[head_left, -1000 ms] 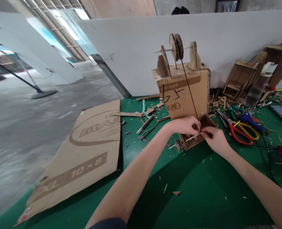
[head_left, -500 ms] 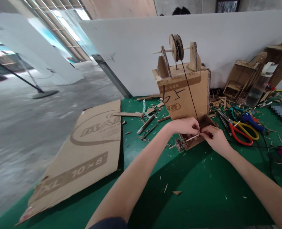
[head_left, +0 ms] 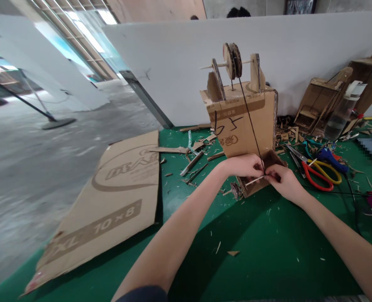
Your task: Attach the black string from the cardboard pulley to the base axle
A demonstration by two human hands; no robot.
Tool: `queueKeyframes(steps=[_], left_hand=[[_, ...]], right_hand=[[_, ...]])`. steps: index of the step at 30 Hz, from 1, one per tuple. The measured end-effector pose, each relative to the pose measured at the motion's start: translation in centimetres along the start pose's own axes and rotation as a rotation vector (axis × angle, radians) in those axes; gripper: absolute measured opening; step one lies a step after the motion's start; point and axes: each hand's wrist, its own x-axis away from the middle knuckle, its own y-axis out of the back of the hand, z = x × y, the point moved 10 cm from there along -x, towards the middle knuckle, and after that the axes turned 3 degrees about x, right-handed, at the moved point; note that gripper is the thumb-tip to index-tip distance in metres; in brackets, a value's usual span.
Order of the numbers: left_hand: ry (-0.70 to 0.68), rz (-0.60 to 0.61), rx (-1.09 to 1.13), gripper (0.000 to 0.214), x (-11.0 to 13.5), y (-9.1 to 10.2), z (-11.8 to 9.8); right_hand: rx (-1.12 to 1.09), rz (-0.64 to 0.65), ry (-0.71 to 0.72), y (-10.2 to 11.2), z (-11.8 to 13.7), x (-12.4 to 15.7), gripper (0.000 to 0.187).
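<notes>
A cardboard tower [head_left: 239, 121] stands on the green table [head_left: 261, 251], with a cardboard pulley wheel [head_left: 232, 61] on a stick axle at its top. A black string [head_left: 250, 119] runs from the wheel down to my hands. At the tower's foot sits a small open cardboard box [head_left: 261, 176] with a thin wooden stick [head_left: 251, 181] through it and a small wheel [head_left: 236, 191] on the stick's left end. My left hand [head_left: 244, 165] and my right hand [head_left: 284, 182] meet over the stick, both pinched closed where the string reaches it.
A large flat cardboard sheet [head_left: 110, 201] lies at the left, hanging over the table edge. Red and yellow scissors [head_left: 319, 174], a blue glue gun [head_left: 330, 159], a clear bottle [head_left: 343, 111], other cardboard models [head_left: 324, 100] and scraps [head_left: 195, 161] lie at the back right. A white partition [head_left: 179, 63] stands behind.
</notes>
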Motion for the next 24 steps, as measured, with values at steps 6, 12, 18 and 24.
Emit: queueKeyframes(steps=[6, 12, 18, 24], left_hand=[[0.001, 0.002, 0.006, 0.022, 0.1, 0.0, -0.1], [-0.005, -0.045, -0.037, 0.019, 0.2, 0.4, -0.5], [0.01, -0.039, -0.018, 0.015, 0.5, 0.3, -0.7], [-0.013, -0.09, -0.126, 0.012, 0.6, 0.9, -1.2]], right_hand=[[0.015, 0.01, 0.004, 0.2, 0.4, 0.2, 0.008], [0.132, -0.025, 0.021, 0.6, 1.1, 0.2, 0.012], [0.345, -0.041, -0.017, 0.6, 1.6, 0.2, 0.009], [0.433, -0.06, -0.107, 0.4, 1.2, 0.2, 0.007]])
